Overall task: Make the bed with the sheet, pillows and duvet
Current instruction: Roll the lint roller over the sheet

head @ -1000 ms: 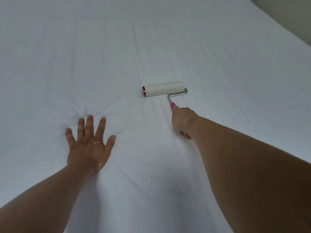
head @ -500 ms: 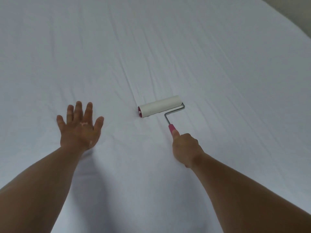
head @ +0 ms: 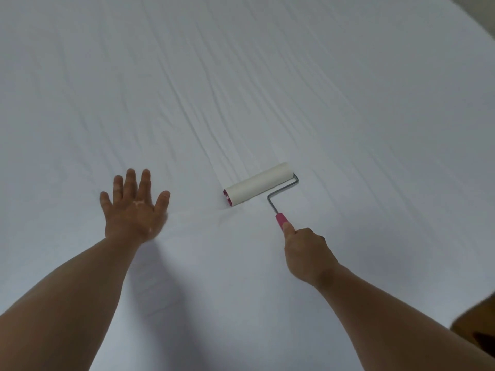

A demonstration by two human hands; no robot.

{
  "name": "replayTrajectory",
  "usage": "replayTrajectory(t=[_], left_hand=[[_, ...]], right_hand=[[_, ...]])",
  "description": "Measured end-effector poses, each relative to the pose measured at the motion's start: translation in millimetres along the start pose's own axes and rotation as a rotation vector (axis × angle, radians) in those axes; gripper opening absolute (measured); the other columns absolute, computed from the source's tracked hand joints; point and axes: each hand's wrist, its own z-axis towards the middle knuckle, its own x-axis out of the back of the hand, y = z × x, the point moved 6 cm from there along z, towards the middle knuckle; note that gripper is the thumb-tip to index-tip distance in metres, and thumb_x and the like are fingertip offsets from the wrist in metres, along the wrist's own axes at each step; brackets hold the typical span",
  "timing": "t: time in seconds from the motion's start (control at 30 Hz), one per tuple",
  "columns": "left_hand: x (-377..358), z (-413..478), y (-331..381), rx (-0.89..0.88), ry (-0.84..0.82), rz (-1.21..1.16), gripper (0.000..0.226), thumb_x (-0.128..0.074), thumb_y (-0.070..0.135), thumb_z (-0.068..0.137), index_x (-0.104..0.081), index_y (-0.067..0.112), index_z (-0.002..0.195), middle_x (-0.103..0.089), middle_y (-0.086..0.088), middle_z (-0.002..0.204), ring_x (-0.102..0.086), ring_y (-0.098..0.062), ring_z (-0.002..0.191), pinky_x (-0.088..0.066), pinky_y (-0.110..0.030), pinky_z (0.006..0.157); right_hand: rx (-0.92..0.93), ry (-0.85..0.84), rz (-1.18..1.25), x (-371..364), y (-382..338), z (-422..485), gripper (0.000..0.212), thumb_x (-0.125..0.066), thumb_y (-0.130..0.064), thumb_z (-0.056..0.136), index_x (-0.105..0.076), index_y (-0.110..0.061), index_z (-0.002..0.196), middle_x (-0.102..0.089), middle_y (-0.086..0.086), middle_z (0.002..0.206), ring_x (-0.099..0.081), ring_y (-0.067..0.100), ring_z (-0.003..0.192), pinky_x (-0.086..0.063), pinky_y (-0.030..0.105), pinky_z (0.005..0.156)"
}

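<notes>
Head view: we are rolling the white lint roller (head: 258,183) on the creased white bed sheet (head: 348,103), ideally lightly along its creases, right grip (head: 308,253) curled round its pink handle (head: 280,220), left grip (head: 135,210) splayed, empty.

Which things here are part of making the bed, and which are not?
In use: sheet; lint roller, gripped by right hand; left hand, spread open.
Not in use: beige strip past the bed's corner; brown shape at lower right, unclear.
</notes>
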Motion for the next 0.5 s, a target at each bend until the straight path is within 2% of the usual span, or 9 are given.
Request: replayTrajectory(t=[0.1, 0.23, 0.33, 0.4, 0.43, 0.5], left_hand=[[-5.7, -18.1, 5.3, -0.001, 0.006, -0.007, 0.077, -0.004, 0.072, 0.092, 0.008, 0.033, 0.157, 0.007, -0.004, 0.167, 0.006, -0.029, 0.153, -0.001, -0.058, 0.119], [-12.4, -42.3, 9.5, -0.008, 0.014, -0.024, 0.077, -0.002, 0.072, 0.091, 0.004, 0.034, 0.157, 0.003, -0.006, 0.167, 0.003, -0.03, 0.153, -0.003, -0.058, 0.119], [-16.6, -57.2, 12.6, -0.015, 0.005, -0.003, 0.076, -0.006, 0.07, 0.092, 0.004, 0.034, 0.157, 0.003, -0.007, 0.167, 0.002, -0.031, 0.153, -0.005, -0.058, 0.118], [-18.9, -66.1, 14.4, -0.02, -0.005, 0.023, 0.075, -0.007, 0.069, 0.092, 0.003, 0.033, 0.158, 0.002, -0.009, 0.167, 0.001, -0.032, 0.152, -0.007, -0.059, 0.118], [-19.3, -70.0, 15.5, -0.026, -0.01, 0.039, 0.076, -0.007, 0.069, 0.092, 0.002, 0.032, 0.158, 0.002, -0.01, 0.167, 0.0, -0.033, 0.152, -0.008, -0.059, 0.118], [-19.9, -78.1, 17.9, -0.044, -0.029, 0.053, 0.079, -0.009, 0.069, 0.091, 0.0, 0.029, 0.158, 0.0, -0.012, 0.166, -0.002, -0.035, 0.152, -0.009, -0.06, 0.117]], right_hand=[[-0.014, -0.005, 0.018, -17.6, 18.3, -31.4, 0.069, -0.037, -0.013, 0.096, -0.008, -0.022, 0.157, -0.055, 0.014, 0.119, -0.06, 0.034, 0.104, -0.05, 0.04, 0.087], [-0.034, -0.02, 0.043, -46.9, 45.2, -72.9, 0.061, -0.036, -0.015, 0.097, -0.016, -0.021, 0.155, -0.055, 0.011, 0.119, -0.058, 0.031, 0.101, -0.05, 0.04, 0.085], [-0.112, -0.023, 0.172, -66.0, 67.8, -106.6, 0.046, -0.025, -0.026, 0.102, -0.034, -0.02, 0.147, -0.055, 0.005, 0.105, -0.053, 0.024, 0.089, -0.05, 0.037, 0.078], [-0.18, -0.039, 0.275, -78.7, 81.3, -131.5, 0.046, -0.019, -0.041, 0.104, -0.048, -0.017, 0.13, -0.057, 0.008, 0.096, -0.056, 0.028, 0.085, -0.052, 0.043, 0.078], [-0.2, -0.04, 0.312, -81.9, 87.0, -143.3, 0.047, -0.018, -0.044, 0.104, -0.049, -0.017, 0.128, -0.057, 0.009, 0.094, -0.057, 0.028, 0.084, -0.052, 0.044, 0.077], [-0.222, -0.003, 0.321, -92.9, 98.0, -166.1, 0.043, -0.029, -0.029, 0.104, -0.033, -0.02, 0.147, -0.056, 0.01, 0.107, -0.055, 0.025, 0.089, -0.053, 0.041, 0.081]])
